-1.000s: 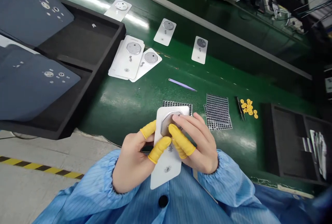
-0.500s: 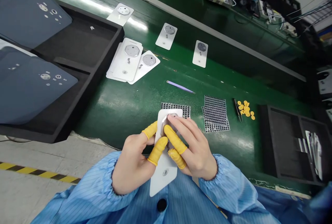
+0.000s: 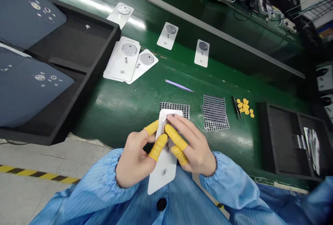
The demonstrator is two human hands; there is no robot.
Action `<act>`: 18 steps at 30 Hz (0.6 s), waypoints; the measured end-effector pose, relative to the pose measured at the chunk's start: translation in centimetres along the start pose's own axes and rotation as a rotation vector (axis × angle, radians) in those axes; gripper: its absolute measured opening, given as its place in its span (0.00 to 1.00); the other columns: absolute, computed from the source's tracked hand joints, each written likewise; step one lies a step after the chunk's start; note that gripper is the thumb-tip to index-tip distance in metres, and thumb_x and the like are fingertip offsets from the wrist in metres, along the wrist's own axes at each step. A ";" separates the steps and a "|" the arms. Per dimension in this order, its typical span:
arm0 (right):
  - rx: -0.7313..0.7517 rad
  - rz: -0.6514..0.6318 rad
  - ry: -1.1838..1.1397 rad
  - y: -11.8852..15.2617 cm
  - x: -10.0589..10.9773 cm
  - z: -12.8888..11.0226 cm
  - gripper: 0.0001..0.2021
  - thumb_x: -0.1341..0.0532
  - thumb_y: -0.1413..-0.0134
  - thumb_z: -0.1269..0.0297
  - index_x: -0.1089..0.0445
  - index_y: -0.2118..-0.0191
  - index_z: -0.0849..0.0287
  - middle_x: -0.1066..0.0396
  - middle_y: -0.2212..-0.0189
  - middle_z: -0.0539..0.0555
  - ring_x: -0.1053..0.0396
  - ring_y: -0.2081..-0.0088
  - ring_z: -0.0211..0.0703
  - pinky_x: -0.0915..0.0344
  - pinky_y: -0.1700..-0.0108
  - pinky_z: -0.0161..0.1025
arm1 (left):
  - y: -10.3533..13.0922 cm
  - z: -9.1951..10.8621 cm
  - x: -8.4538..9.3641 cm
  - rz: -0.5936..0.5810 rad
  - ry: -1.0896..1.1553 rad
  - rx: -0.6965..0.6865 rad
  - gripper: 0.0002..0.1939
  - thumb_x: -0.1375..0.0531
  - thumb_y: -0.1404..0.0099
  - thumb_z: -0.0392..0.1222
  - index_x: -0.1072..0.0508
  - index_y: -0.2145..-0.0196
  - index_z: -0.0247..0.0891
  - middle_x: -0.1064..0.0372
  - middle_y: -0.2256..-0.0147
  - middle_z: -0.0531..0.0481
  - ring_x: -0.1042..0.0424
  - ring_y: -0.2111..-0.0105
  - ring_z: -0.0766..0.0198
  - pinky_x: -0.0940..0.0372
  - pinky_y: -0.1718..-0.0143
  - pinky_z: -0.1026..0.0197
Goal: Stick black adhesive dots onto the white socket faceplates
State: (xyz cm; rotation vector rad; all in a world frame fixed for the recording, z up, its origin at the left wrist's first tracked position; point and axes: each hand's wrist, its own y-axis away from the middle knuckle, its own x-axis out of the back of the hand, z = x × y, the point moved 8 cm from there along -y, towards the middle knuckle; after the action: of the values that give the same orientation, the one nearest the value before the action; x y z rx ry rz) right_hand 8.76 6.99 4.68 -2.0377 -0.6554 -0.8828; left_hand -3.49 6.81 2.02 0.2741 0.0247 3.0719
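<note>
"One white panel [image 3: 163,162]: position?"

"Low in the view, at 6 o'clock, before a blue coat [image 3: 192,204]."

"How held?"

"Left hand [image 3: 137,157]: gripping the panel's 9 o'clock edge, thumb across its face. Right hand [image 3: 196,148]: fingers bent over the 12 o'clock end; whether gripping, cannot tell."

"Remainder, reckoned from the panel?"

"On the green surface [image 3: 125,103]: dotted sheet [image 3: 174,106], partly hidden, 12 o'clock; purple tweezers [image 3: 179,86], between 12 and 1; overlapping white panels [image 3: 127,61], 11; yellow discs [image 3: 245,106], black tweezers [image 3: 236,105] just beside, 2."
</note>
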 end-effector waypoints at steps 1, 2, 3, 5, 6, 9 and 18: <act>-0.003 0.010 -0.043 -0.1 0.1 0.3 0.21 0.49 0.38 0.67 0.40 0.41 0.70 0.39 0.41 0.71 0.43 0.37 0.58 0.33 0.44 0.59 | 0.0 -0.4 -0.2 -0.021 0.074 0.053 0.02 0.40 0.41 0.34 0.27 0.70 0.35 0.27 0.79 0.52 0.28 0.79 0.65 0.34 0.78 0.67; -0.007 0.024 -0.083 -0.1 0.4 0.5 0.22 0.50 0.37 0.67 0.40 0.41 0.70 0.39 0.41 0.70 0.42 0.38 0.57 0.33 0.44 0.59 | 0.0 -0.7 -0.5 -0.045 0.150 0.110 0.03 0.40 0.40 0.35 0.26 0.67 0.34 0.27 0.79 0.52 0.27 0.78 0.64 0.33 0.77 0.66; -0.016 0.041 -0.113 -0.2 0.6 0.7 0.22 0.51 0.36 0.66 0.41 0.40 0.69 0.39 0.41 0.69 0.41 0.38 0.56 0.33 0.44 0.59 | 0.1 -1.0 -0.7 -0.060 0.217 0.161 0.05 0.40 0.39 0.36 0.26 0.65 0.34 0.27 0.78 0.52 0.26 0.76 0.63 0.32 0.76 0.66; -0.037 0.079 -0.150 -0.3 1.1 1.0 0.22 0.53 0.36 0.66 0.43 0.39 0.67 0.37 0.42 0.68 0.40 0.39 0.55 0.33 0.44 0.58 | 0.4 -1.3 -0.9 -0.070 0.317 0.223 0.09 0.39 0.38 0.38 0.26 0.60 0.34 0.27 0.77 0.52 0.26 0.75 0.62 0.31 0.75 0.65; -0.043 0.096 -0.164 -0.4 1.4 1.0 0.23 0.53 0.36 0.66 0.43 0.38 0.66 0.37 0.42 0.67 0.39 0.39 0.55 0.32 0.44 0.58 | 0.5 -1.4 -0.9 -0.068 0.351 0.237 0.10 0.39 0.38 0.38 0.25 0.58 0.35 0.27 0.77 0.52 0.26 0.75 0.63 0.31 0.75 0.65; -0.046 0.112 -0.182 -0.5 1.8 0.7 0.23 0.53 0.36 0.67 0.44 0.38 0.65 0.36 0.43 0.66 0.38 0.40 0.54 0.32 0.46 0.58 | 0.7 -1.4 -0.9 -0.062 0.416 0.257 0.13 0.39 0.36 0.39 0.26 0.54 0.38 0.27 0.76 0.53 0.27 0.76 0.65 0.31 0.75 0.66; -0.034 0.049 -0.110 -0.6 1.9 0.5 0.22 0.51 0.37 0.65 0.42 0.39 0.64 0.39 0.41 0.66 0.41 0.39 0.56 0.32 0.46 0.58 | 0.6 -1.2 -0.9 -0.037 0.369 0.232 0.12 0.38 0.38 0.39 0.24 0.56 0.37 0.25 0.76 0.52 0.26 0.75 0.63 0.30 0.74 0.65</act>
State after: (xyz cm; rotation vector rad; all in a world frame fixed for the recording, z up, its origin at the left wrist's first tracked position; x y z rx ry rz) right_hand 9.73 7.99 6.18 -2.1358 -0.6506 -0.7627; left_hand -2.84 6.11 0.72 -0.2838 0.3978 3.0330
